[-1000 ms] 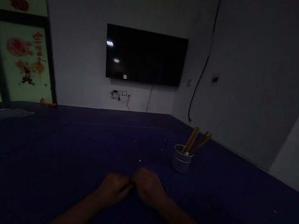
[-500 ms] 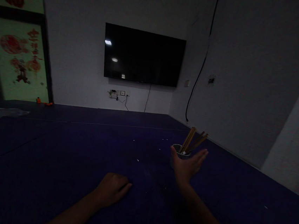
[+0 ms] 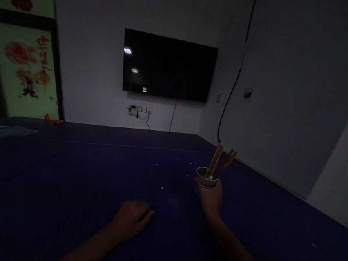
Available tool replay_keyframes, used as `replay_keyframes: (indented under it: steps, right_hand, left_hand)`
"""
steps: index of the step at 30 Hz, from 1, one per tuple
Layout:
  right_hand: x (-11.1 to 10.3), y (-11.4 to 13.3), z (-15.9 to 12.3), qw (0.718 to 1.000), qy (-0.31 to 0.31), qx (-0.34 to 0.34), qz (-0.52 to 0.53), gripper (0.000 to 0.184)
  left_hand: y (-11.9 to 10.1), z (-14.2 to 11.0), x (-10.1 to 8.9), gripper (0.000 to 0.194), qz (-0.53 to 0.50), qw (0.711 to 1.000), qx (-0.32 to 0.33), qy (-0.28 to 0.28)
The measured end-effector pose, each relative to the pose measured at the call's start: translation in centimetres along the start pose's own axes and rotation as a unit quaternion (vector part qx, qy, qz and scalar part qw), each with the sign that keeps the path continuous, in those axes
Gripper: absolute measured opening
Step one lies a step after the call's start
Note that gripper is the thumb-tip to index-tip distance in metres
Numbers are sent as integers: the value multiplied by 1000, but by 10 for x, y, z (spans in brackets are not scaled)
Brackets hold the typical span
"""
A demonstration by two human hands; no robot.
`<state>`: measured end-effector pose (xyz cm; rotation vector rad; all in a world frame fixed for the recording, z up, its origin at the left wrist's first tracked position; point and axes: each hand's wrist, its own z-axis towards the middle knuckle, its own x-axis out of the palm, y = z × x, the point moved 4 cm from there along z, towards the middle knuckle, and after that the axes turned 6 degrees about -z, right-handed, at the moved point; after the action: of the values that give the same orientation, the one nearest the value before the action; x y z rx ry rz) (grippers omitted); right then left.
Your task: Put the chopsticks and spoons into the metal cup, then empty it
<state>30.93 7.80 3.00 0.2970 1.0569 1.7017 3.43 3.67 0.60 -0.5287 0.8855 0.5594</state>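
Head view: right hand (image 3: 212, 197) outstretched, fingers (image 3: 219, 187) clamped on the cup (image 3: 205, 182); left hand (image 3: 131, 218) curled, cannot tell whether its fingers meet.

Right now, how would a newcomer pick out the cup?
Find the black TV on the far wall, then drop to the blue surface below its right end. The cup is there, the right hand around its near side. Grey, round-rimmed, it has wooden sticks poking out, unlike the white scraps nearby.

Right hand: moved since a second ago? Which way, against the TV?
Yes, the right hand moved rightward and forward. It was beside the left hand, below the TV; now it's around the cup, mostly past the TV's right edge.
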Motion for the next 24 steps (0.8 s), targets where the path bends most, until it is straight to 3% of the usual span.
replay_keyframes:
  steps: [4,8,11,14,18,21,24]
  right_hand:
    - [7,37,-30,991,90,-46,93,56]
    - [21,65,-76,940,249,-70,221,52]
    - [24,77,-105,902,325,-83,272,53]
    - [23,83,-123,871,376,-102,300,52]
    - [27,83,-131,851,418,-121,295,59]
    - [29,82,-132,834,440,-161,292,70]
    - [29,79,-130,846,434,-222,215,78]
  left_hand:
    - [7,2,-8,36,-60,994,-57,-69]
    - [14,1,-8,89,-141,980,-90,-108]
    - [13,0,-3,107,-222,964,-72,-127]
    - [5,2,-1,90,-310,941,-52,-128]
    - [-2,4,-4,70,-370,919,-61,-121]
    - [3,4,-11,75,-362,913,-75,-173]
    - [19,1,-19,80,-313,910,-127,-239]
